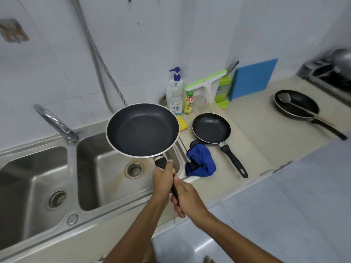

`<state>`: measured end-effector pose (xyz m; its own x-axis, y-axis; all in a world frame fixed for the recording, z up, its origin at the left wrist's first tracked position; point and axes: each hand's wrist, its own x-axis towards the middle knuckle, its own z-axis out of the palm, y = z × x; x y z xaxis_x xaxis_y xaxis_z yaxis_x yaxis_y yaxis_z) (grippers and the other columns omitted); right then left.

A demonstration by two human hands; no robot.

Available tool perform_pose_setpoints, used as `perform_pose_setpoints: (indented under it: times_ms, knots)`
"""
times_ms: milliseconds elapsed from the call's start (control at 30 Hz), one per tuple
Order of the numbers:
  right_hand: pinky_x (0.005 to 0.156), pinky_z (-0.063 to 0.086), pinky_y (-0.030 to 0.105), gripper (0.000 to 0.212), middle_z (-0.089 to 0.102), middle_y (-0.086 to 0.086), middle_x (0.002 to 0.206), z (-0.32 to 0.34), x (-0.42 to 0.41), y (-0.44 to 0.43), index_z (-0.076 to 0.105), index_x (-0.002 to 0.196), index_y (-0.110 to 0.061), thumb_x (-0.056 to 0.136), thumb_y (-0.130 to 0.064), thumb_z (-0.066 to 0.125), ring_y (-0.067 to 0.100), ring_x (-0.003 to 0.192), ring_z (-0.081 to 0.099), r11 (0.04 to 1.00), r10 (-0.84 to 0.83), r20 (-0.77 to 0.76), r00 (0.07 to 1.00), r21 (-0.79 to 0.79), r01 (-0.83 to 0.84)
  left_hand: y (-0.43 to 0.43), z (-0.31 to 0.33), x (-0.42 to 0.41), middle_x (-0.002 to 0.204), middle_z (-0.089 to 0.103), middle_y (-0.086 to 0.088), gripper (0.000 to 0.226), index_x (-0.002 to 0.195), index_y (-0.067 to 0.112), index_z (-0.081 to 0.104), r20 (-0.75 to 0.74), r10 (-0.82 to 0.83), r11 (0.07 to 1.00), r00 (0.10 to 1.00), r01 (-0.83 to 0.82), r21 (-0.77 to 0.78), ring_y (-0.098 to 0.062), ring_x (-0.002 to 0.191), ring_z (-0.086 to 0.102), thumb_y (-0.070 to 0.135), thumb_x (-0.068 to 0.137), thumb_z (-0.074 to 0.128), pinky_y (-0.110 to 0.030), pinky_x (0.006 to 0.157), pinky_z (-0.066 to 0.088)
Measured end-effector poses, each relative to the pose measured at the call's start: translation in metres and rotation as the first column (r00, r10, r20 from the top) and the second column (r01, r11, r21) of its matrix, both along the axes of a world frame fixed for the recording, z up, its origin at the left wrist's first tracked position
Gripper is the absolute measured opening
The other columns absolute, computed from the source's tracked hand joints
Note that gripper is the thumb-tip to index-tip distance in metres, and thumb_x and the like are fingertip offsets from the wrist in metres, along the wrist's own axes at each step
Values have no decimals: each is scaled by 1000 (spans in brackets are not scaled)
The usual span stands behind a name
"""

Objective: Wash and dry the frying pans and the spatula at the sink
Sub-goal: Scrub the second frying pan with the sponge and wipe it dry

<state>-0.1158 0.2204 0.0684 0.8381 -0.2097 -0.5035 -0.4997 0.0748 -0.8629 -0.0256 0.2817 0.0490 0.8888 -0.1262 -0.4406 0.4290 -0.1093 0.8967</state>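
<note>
left hand (163, 177): gripping the upper end of the handle (160, 161), just under the pan's metal collar; fingers are curling round it, back of the hand is facing the camera.
left arm: reaching up from bottom centre of the frame, forearm running nearly straight to the wrist.
right hand (187, 200): gripping the lower end of the same handle, sitting directly below the left hand and touching it; fingers are wrapping underneath.
right arm: coming in from the lower right corner, angling up and left.
large frying pan (142, 130): being held in the air at frame centre, tilting so its dark inside is facing the camera; it is hanging in front of the right basin (106, 168) of the sink (22, 149).
small frying pan (210, 128): sitting on the worktop (256, 133) right of centre, handle pointing to lower right.
third frying pan (296, 103): sitting on the worktop at right of frame, well apart from the hands.
spatula (284, 97): lying inside the third frying pan, blade at the pan's upper left.
blue cloth (201, 162): lying bunched on the worktop between sink edge and the small pan's handle.
faucet (55, 122): standing at left of centre, spout pointing down between the two basins.
back wall, upper centre: pump bottle (174, 92), yellow bottle (188, 102), green-and-white squeegee (207, 82) and blue board (253, 78) are standing together; yellow sponge (182, 123) is lying just below the bottles.
</note>
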Motion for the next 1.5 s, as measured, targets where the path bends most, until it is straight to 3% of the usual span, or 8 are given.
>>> perform_pose_setpoints:
  times_ms: [200,400,633,767,900,1133,1367,1500]
  knots:
    - [42,33,25,53,49,2,59,22,-46,-125,51,72,-19,102,-57,31,15,45,41,991,-75,48,996,-104,80,-133,19,-41,51,50,-2,45,54,16,51,15,-80,996,997,81,-49,-17,49,47,30,96,60,-29,53,39]
    - [42,32,24,56,51,4,60,29,-94,-244,55,75,-17,102,-59,30,16,46,42,959,-199,63,978,-191,208,-268,26,-80,47,49,2,46,52,14,51,15,-213,972,977,214,-97,-12,43,45,22,96,57,-23,48,36]
    - [45,33,25,56,53,2,60,7,-115,-363,55,75,-17,102,-60,31,16,49,42,900,-336,26,942,-286,329,-402,3,-97,54,51,-2,27,62,10,52,-75,-358,928,931,346,-138,-14,47,46,10,89,55,-22,44,39]
    - [46,33,26,57,55,3,60,-22,-104,-433,57,75,-16,101,-61,32,19,50,43,894,-361,-18,932,-289,341,-472,-23,-86,58,53,-3,25,64,11,53,-131,-394,918,910,382,-112,-15,52,49,12,88,56,-26,49,42]
    - [45,30,25,59,53,3,59,-53,-83,-497,56,74,-15,99,-63,33,16,48,41,900,-371,-70,926,-273,340,-536,-56,-64,60,54,-6,23,66,9,53,-202,-394,919,897,386,-81,-19,54,51,15,88,57,-27,48,42]
    - [51,35,25,57,53,-3,55,-99,-57,-574,57,71,-13,104,-52,30,6,47,46,901,-313,-84,946,-343,267,-609,-103,-35,60,58,-4,39,65,11,57,-280,-362,927,889,374,-11,-13,53,57,33,96,65,-29,60,51]
    - [54,38,28,52,57,0,58,-138,-60,-616,61,74,-14,106,-43,34,13,55,50,934,-255,-113,960,-287,214,-642,-132,-36,57,61,-3,43,60,14,58,-325,-294,950,899,312,3,-16,56,59,37,95,68,-34,67,54]
    - [54,41,28,50,60,3,61,-148,-65,-632,62,75,-18,106,-44,32,14,56,55,949,-151,-126,980,-294,109,-649,-136,-44,54,60,-3,44,59,12,58,-315,-214,972,925,233,26,-16,52,58,32,97,68,-29,60,53]
